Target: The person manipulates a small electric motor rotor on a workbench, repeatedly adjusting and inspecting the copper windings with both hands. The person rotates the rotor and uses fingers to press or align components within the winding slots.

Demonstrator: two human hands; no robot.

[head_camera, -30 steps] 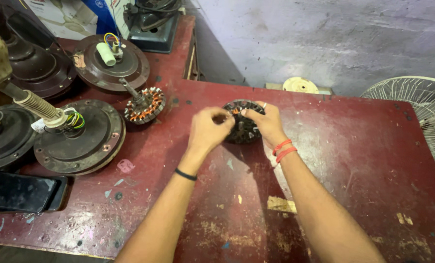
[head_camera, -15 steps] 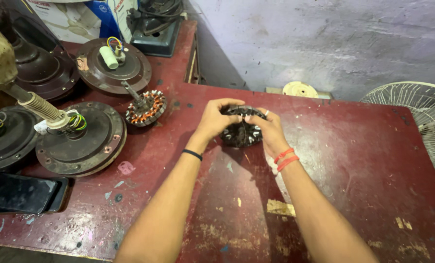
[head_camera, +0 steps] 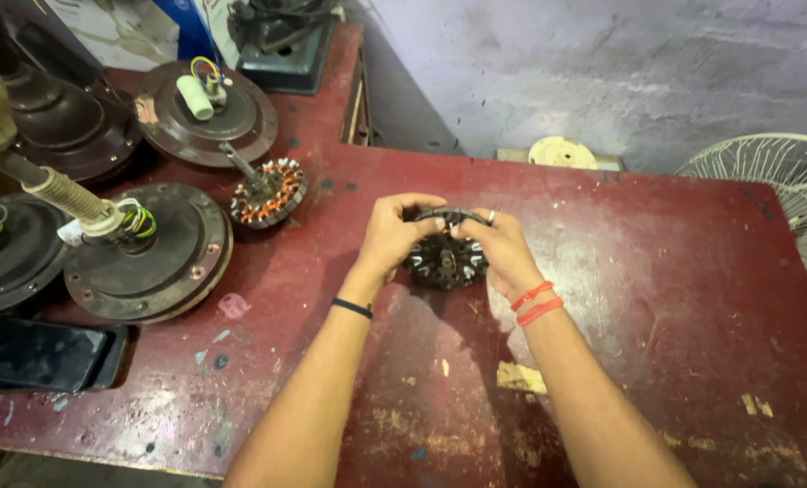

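Left hand: your left hand point(head_camera: 392, 237) is closed on the left side of the dark round metal stator core point(head_camera: 446, 257), fingers curled over its upper rim; a black band sits on that wrist.
Right hand: your right hand point(head_camera: 503, 248) grips the right side of the same core, fingertips meeting the left ones along the top; a ring shows on one finger and red threads circle the wrist.
Stator core: you hold it tilted up between both hands near the middle of the worn dark-red worktop point(head_camera: 656, 298), closer to the far edge. Whether its lower rim touches the surface, you cannot tell.
Left of your hands: a copper-wound stator with a steel shaft point(head_camera: 268, 192) lies toward the far left.
Left edge: a brown round fan motor housing with coloured wires point(head_camera: 148, 253) lies flat, and a black phone point(head_camera: 37, 354) rests near the near left corner.
Far left corner: another brown motor cover with a white capacitor point(head_camera: 206, 110).
Right edge: a white wire fan guard point(head_camera: 783, 181) stands beyond the worktop.
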